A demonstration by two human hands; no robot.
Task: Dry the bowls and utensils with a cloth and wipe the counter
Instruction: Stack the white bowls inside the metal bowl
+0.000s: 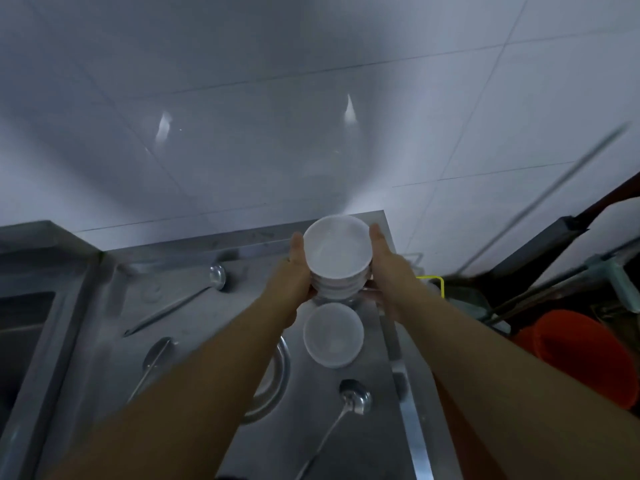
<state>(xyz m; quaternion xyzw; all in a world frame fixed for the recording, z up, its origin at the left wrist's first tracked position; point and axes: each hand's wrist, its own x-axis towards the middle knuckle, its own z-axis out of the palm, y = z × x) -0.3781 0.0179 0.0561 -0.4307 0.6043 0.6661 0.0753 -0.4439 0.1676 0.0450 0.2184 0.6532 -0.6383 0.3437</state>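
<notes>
A stack of several white bowls [337, 252] is held between my two hands near the far right corner of the steel counter [214, 327]. My left hand [294, 268] cups its left side and my right hand [382, 261] cups its right side, fingers curled under the stack's base. A single white bowl [333, 335] sits on the counter just nearer than the stack. Long-handled steel ladles lie on the counter: one at the far left [217, 277], one at the left [157, 351], one near the front [355, 398]. No cloth is in view.
A steel sink [20, 341] lies at the left. A round metal rim [277, 379] shows under my left forearm. Tiled wall stands behind the counter. To the right, beyond the counter edge, are an orange bucket [581, 355], a yellow wire frame [434, 282] and dark poles.
</notes>
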